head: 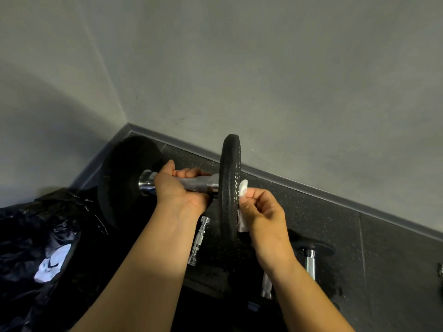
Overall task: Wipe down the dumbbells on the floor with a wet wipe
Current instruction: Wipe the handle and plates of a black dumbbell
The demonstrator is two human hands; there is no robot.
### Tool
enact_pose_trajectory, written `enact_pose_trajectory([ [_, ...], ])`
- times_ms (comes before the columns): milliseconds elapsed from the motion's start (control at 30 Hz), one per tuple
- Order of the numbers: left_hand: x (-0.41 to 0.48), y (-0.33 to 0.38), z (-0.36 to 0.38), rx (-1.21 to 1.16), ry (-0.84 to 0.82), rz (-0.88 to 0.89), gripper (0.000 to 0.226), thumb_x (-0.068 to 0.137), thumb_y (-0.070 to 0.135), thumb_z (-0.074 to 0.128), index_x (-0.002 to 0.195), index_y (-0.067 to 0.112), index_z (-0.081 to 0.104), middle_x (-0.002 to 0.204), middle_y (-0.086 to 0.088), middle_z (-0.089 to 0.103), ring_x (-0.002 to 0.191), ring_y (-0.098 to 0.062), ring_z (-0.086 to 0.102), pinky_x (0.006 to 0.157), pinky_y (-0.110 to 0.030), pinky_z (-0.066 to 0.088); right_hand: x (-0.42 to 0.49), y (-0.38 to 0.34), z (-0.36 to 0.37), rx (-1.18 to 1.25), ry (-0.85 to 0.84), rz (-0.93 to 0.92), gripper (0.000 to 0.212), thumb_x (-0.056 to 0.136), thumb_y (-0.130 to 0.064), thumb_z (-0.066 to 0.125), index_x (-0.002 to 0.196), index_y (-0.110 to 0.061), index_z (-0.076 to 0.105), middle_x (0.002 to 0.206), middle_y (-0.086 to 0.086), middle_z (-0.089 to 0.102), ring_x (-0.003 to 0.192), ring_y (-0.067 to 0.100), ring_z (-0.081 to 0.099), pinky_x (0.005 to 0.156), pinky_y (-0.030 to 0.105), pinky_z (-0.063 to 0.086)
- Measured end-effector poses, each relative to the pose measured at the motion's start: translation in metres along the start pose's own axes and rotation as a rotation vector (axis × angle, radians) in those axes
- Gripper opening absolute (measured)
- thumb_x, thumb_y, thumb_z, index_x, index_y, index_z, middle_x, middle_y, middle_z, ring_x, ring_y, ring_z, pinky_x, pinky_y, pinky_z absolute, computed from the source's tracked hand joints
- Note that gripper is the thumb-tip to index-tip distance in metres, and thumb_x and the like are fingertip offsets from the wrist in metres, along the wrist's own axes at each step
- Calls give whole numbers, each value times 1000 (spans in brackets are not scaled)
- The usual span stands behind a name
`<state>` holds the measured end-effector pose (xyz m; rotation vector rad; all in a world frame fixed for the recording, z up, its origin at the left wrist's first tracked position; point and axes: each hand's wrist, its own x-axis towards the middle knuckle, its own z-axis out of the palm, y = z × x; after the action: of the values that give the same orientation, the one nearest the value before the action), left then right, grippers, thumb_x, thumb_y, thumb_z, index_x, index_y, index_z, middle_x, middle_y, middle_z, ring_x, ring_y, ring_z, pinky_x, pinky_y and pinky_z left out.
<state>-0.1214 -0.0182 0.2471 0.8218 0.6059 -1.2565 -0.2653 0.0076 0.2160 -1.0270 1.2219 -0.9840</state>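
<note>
**Wiping the right plate of the lifted dumbbell**

Nearest the camera, two bare forearms reach forward; the left hand (177, 188) is closed around the knurled handle (191, 182) of a dumbbell (167, 185) and holds it clear of the floor (359, 248), bar roughly level; the right hand (261, 212) pinches a folded white wet wipe (242, 188) between thumb and fingers and presses it against the outer face of the right plate (230, 188).

Step in hand: cleaning the outer face of that plate, by judgement; the left plate (124, 183) shows no wipe on it.

Below the lifted dumbbell, a loose chrome bar (199, 240) lies on the floor; a second dumbbell (311, 259) rests to the right, partly hidden behind the right wrist; a black plastic bag (36, 248) sits to the left with something white inside.

Farther off, the grey wall (263, 68) meets the floor at a skirting strip.

Next move, as a judgement: sweep the wipe around the plate face and rim; the left hand must grip firmly, since wiping pressure could twist the bar; the dumbbell on the floor is not yet being handled.
</note>
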Motion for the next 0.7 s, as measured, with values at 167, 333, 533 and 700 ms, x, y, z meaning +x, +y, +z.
enact_pose_trajectory([
  [167, 8, 4, -1, 9, -4, -10, 44, 94, 34, 50, 55, 22, 33, 47, 7, 32, 41, -10, 37, 56, -26, 46, -15, -9, 0, 61, -119, 58, 12, 94, -1, 52, 90, -3, 64, 83, 19, 60, 77, 27, 54, 76, 42, 45],
  [333, 6, 3, 0, 4, 17, -14, 43, 95, 30, 50, 57, 19, 33, 50, 4, 38, 44, -12, 45, 60, -28, 56, -29, -54, 16, 77, -256, -190, 11, 91, -10, 55, 84, -13, 63, 75, 6, 56, 68, 17, 50, 63, 25, 44],
  [533, 0, -3, 1, -9, 23, -59, 44, 95, 29, 50, 55, 19, 33, 52, 6, 36, 50, -10, 41, 73, -26, 47, 24, -72, 25, 43, -190, -263, 12, 97, 0, 47, 99, -8, 56, 76, -1, 56, 65, 6, 52, 60, 16, 48],
  [700, 0, -4, 3, 13, 9, -57, 43, 95, 31, 49, 57, 20, 34, 39, 5, 35, 39, -11, 41, 61, -28, 49, 53, -37, 11, -37, -58, -133, 9, 97, -2, 47, 98, -6, 55, 80, 6, 55, 71, 18, 50, 64, 23, 48],
])
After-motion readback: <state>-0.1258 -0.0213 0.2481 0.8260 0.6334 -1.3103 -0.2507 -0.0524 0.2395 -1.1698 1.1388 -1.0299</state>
